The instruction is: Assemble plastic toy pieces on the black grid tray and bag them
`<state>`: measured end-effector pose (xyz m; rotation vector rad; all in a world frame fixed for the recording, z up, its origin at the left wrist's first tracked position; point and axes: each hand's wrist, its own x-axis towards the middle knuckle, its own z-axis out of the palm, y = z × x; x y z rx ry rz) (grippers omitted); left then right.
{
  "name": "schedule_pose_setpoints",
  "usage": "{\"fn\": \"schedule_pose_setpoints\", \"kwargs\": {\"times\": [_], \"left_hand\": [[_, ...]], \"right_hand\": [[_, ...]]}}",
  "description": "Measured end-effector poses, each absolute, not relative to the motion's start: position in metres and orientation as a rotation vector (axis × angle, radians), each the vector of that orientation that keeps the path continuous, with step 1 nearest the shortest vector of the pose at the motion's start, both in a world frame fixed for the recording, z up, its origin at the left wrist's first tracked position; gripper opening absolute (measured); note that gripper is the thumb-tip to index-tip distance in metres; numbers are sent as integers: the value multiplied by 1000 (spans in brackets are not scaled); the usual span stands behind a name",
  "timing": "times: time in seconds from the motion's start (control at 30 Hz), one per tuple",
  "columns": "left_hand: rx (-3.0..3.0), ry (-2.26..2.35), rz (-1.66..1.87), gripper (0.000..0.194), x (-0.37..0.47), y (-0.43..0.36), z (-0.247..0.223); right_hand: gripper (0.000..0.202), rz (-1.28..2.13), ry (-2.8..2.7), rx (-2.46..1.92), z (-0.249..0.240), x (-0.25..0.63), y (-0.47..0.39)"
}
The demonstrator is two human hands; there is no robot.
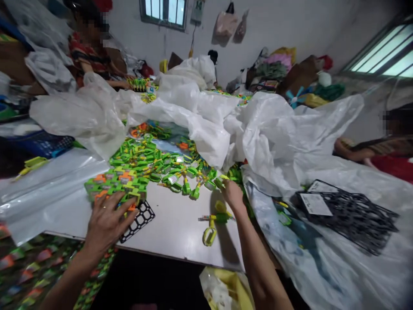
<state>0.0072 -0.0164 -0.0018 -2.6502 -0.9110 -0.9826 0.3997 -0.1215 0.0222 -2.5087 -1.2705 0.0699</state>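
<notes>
The left hand point(107, 220) is open, with its fingers spread out flat. It rests on top of a block of green and orange toys point(112, 183) at the left of the white counter point(177, 219). A black grid point(142, 218) pokes out by the fingers, at the near right side of the block. There is a small ring on one finger.

The right hand point(234, 196) has bent fingers, close together. The tips touch a green toy point(219, 182) at the right edge of the big toy pile point(161, 163). I cannot tell if they grip it.

The big pile is green and yellow, with some orange bits, and lies past both hands. Two loose toys point(209, 236) lie on the counter, just left of the right arm. A yellow bag point(240, 287) is down at the near edge.

On the right, black trays point(355, 219) sit on white plastic sheets point(274, 142). A white label point(315, 204) is on them, but its words are too small to read. Little labels on the toys are too blurry to read too. A box point(197, 15) on the far wall says "14". One person point(88, 54) works at the far left, and another person point(392, 155) is at the right.
</notes>
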Motion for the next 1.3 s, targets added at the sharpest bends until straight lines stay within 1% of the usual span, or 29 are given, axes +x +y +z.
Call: {"fn": "schedule_pose_setpoints", "kwargs": {"times": [0.1,0.2,0.3,0.37,0.43,0.53,0.57,0.6,0.67,0.77,0.87,1.0,1.07,1.13,1.23,1.3], "left_hand": [[-2695,-892,-978,20,7,-17,5],[-2695,-944,-1046,22,8,-18,21],[-2607,-1133,-1241,27,15,-16,39],[-2688,-1139,-1186,29,23,-14,42],[-2800,-1074,-1020,30,28,-11,38],[-2811,-1051,-947,29,28,-11,27],[-2794,-1055,-959,28,27,-12,25],[-2783,-1047,-968,27,26,-13,24],[-2774,-1005,-979,26,25,-15,25],[-2764,-972,-1003,24,24,-16,27],[-2783,-980,-982,26,24,-18,30],[-2850,-936,-728,41,30,-21,34],[-2834,-963,-617,35,33,-22,36],[-2822,-1009,-594,28,34,-22,37],[-2858,-985,-601,31,30,-20,35],[-2874,-945,-617,34,26,-17,32]], "right_hand": [[16,77,-1194,-2747,20,428,-125],[13,80,-1170,-2811,19,424,-127],[14,9,-1152,-2625,27,410,-128],[21,38,-1158,-2322,31,387,-121],[26,220,-1204,-1977,28,345,-111],[27,733,-1343,-1554,2,259,-96],[25,903,-1361,-1460,-10,232,-92],[23,1003,-1326,-1426,-23,210,-88],[23,1096,-1248,-1392,-45,184,-80],[23,1027,-1307,-1383,-55,180,-68],[25,856,-1594,-1496,-44,186,-61],[30,702,-1847,-1673,-32,173,-56],[30,675,-1889,-1709,-30,162,-55],[28,672,-1921,-1696,-27,163,-57],[26,712,-1903,-1642,-16,203,-66],[30,629,-1783,-1743,-3,253,-75]]}}
